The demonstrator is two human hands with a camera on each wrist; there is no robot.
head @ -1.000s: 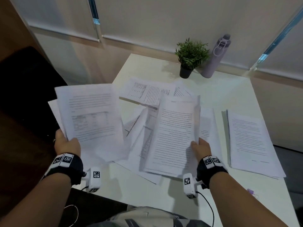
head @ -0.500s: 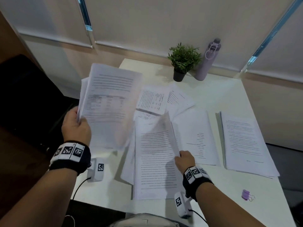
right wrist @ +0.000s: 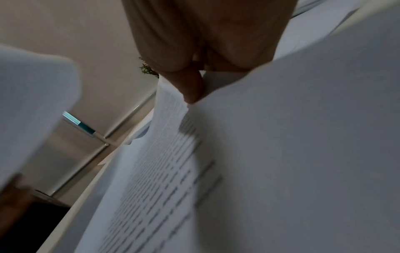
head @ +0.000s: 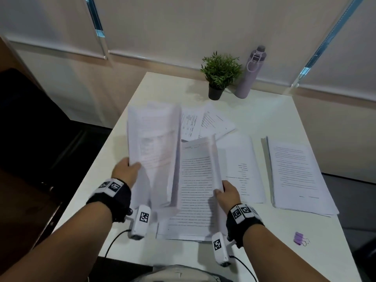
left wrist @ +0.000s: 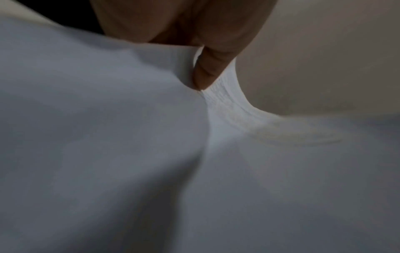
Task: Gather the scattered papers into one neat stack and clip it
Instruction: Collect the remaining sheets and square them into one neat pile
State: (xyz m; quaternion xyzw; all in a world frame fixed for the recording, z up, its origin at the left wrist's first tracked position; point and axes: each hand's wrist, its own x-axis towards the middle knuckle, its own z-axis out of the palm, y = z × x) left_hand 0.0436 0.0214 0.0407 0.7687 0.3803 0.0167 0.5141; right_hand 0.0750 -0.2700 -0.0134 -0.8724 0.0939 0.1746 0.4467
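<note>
My left hand [head: 127, 171] grips a thick bundle of printed sheets [head: 155, 147] by its left edge and holds it tilted over the table; the left wrist view shows the thumb [left wrist: 207, 73] pinching the bundle's edge [left wrist: 225, 102]. My right hand [head: 224, 191] pinches the right edge of the printed pile [head: 195, 190] lying in front of me; the right wrist view shows that pile [right wrist: 173, 171] under the thumb [right wrist: 190, 89]. More loose sheets [head: 205, 124] lie behind. A purple binder clip [head: 299, 238] sits at the front right.
The white table [head: 260, 119] also carries a separate sheet [head: 241, 169], a tidy stack [head: 295, 174] on the right, a small potted plant [head: 219, 74] and a lilac bottle [head: 251, 72] at the back. A dark chair stands to the left.
The left hand has swung its bundle from beyond the table's left edge in over the table, beside the right-hand pile. The right hand has lowered its sheets flat onto the table.
</note>
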